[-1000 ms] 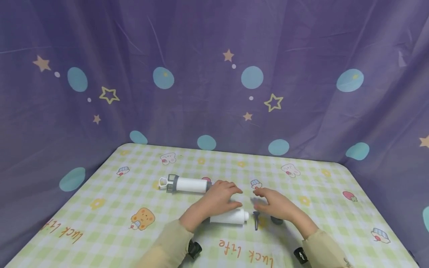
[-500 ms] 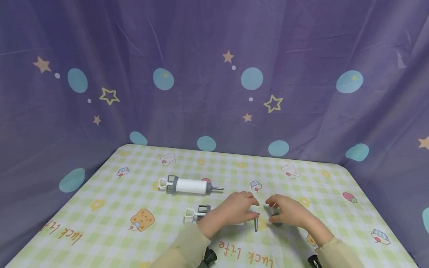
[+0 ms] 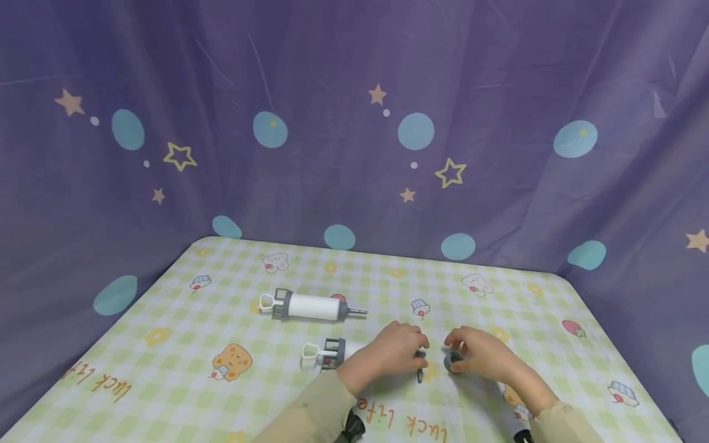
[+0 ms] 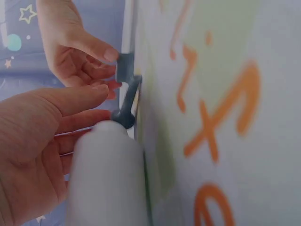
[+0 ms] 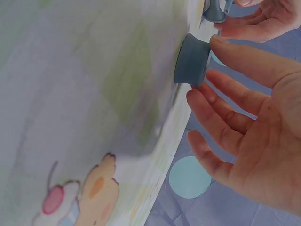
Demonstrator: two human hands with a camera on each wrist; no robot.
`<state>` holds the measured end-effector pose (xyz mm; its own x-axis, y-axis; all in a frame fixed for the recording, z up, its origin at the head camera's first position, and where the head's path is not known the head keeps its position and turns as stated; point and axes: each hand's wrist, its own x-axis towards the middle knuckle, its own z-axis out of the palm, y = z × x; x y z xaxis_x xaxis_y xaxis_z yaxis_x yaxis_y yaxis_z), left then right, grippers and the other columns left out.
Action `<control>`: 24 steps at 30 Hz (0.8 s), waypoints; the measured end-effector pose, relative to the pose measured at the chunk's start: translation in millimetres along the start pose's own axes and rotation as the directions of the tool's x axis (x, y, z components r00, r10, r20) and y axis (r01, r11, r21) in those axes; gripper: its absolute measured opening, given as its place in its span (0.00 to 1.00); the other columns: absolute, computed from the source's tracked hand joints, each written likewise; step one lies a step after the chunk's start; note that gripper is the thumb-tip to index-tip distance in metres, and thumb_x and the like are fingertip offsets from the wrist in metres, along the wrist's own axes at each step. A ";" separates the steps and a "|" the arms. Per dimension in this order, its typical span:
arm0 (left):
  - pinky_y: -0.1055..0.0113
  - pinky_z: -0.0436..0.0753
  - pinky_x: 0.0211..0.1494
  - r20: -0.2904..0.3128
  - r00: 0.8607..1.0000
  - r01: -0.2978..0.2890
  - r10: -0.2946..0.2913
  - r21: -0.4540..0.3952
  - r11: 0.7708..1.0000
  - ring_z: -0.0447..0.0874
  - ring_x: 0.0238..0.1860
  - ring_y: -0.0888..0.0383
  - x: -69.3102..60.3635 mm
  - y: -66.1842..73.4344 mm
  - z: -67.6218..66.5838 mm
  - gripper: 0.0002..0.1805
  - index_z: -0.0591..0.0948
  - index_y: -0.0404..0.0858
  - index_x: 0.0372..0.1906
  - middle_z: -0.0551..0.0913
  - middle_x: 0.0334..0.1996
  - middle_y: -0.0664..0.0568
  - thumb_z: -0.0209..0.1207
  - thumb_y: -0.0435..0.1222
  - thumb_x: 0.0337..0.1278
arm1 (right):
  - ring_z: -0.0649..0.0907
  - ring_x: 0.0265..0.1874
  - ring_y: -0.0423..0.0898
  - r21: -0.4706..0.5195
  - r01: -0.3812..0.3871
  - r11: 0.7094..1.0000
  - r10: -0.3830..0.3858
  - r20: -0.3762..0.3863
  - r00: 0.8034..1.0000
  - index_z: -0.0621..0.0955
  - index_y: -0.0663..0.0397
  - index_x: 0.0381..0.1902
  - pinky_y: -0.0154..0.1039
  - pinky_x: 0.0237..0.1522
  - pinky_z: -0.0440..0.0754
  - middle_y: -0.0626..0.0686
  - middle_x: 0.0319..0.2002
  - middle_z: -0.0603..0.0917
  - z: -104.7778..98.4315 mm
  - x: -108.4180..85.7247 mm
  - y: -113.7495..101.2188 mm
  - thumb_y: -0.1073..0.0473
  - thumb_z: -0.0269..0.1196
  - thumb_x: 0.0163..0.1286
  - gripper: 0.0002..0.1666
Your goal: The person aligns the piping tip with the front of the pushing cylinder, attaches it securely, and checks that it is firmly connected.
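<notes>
My left hand (image 3: 394, 349) reaches over the nearer white syringe-like tube (image 3: 352, 349), its thumb and index finger beside a small dark grey nozzle (image 3: 420, 374) with a flared base. In the left wrist view the thumb tip stands apart from the nozzle (image 4: 126, 101); whether the index finger touches it, I cannot tell. My right hand (image 3: 480, 352) pinches a short grey ring-shaped cap (image 5: 192, 60) between thumb and fingers, at the tablecloth. The near tube's white end (image 4: 106, 179) fills the lower left wrist view. Its grey frame and white pull ring (image 3: 311, 352) lie left of my hand.
Farther back lies a second white syringe-like tube (image 3: 312, 306), with a grey frame, a pull ring and a thin metal tip pointing right. A checked, printed tablecloth (image 3: 183, 369) covers the table. A purple curtain (image 3: 332, 92) hangs behind its far edge.
My left hand has moved right and nearer, off the far tube's tip and over to the nozzle. My right hand has moved right and down and taken hold of the cap.
</notes>
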<state>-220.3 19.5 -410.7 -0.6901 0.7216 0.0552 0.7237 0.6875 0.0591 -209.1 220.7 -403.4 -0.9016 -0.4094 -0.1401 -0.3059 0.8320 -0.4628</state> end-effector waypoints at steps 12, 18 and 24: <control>0.71 0.71 0.36 -0.014 1.000 0.018 -0.018 0.000 1.000 0.77 0.31 0.66 -2.1 4.6 6.3 0.09 0.84 0.51 0.36 0.80 0.30 0.63 0.62 0.46 0.49 | 0.72 0.25 0.38 0.027 0.079 0.996 -0.079 -0.001 0.997 0.79 0.50 0.34 0.32 0.25 0.70 0.44 0.29 0.76 6.4 -2.4 4.8 0.60 0.70 0.47 0.15; 0.71 0.69 0.35 -0.056 0.998 0.040 -0.039 0.018 0.999 0.76 0.30 0.66 -0.8 4.3 6.0 0.05 0.84 0.52 0.33 0.79 0.28 0.64 0.63 0.45 0.49 | 0.71 0.22 0.37 0.020 0.106 0.994 -0.106 -0.008 0.994 0.79 0.51 0.34 0.31 0.24 0.70 0.45 0.28 0.75 5.8 -0.8 4.4 0.61 0.71 0.44 0.17; 0.71 0.68 0.32 -0.070 0.995 0.075 -0.075 -0.006 0.997 0.74 0.26 0.66 1.6 3.4 6.2 0.03 0.82 0.51 0.26 0.79 0.24 0.64 0.64 0.43 0.46 | 0.70 0.23 0.36 -0.010 0.135 0.991 -0.136 -0.023 0.990 0.79 0.53 0.34 0.31 0.24 0.69 0.45 0.28 0.74 6.7 -1.8 3.4 0.62 0.72 0.42 0.19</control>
<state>-219.0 23.5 -416.7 -0.7413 0.6603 0.1204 0.6698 0.7393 0.0696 -206.5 221.8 -410.6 -0.8587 -0.5095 -0.0556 -0.4280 0.7726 -0.4690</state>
